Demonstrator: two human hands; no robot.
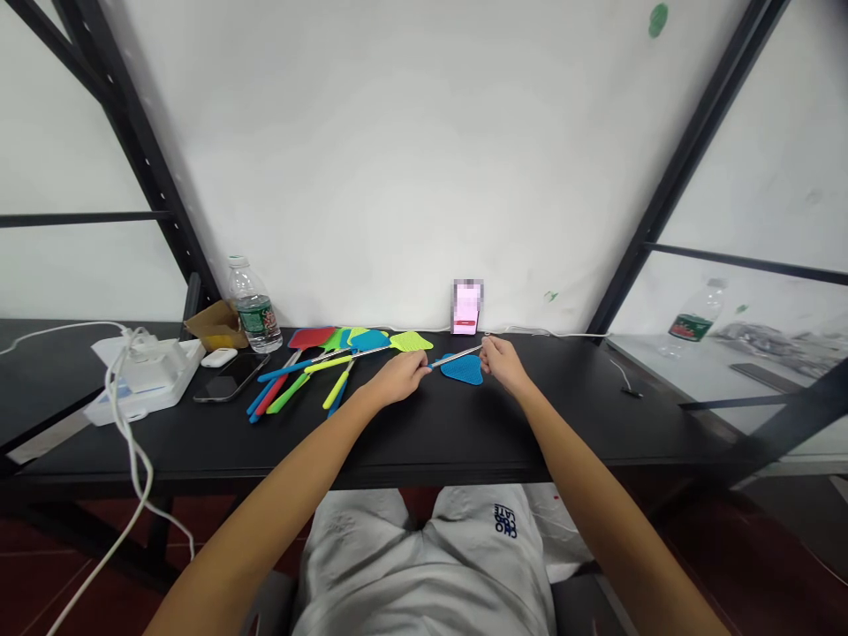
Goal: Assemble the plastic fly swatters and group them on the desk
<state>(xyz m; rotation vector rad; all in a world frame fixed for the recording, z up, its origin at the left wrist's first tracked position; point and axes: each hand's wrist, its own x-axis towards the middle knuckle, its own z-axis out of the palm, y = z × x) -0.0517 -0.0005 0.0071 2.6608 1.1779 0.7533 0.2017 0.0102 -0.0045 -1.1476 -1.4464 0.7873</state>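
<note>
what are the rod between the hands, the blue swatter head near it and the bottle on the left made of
Rod: probably metal, given its silvery sheen.
Blue swatter head: likely plastic, perhaps rubbery, fairly matte, with a fine mesh-like texture.
Bottle: most likely clear, glossy plastic, judging by its see-through body and highlights.

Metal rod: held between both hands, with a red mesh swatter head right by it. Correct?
Wrong on colour: the head-camera view shows the mesh swatter head by the metal rod is blue, not red. The rest stands: the rod is held between the left hand and the right hand.
</note>
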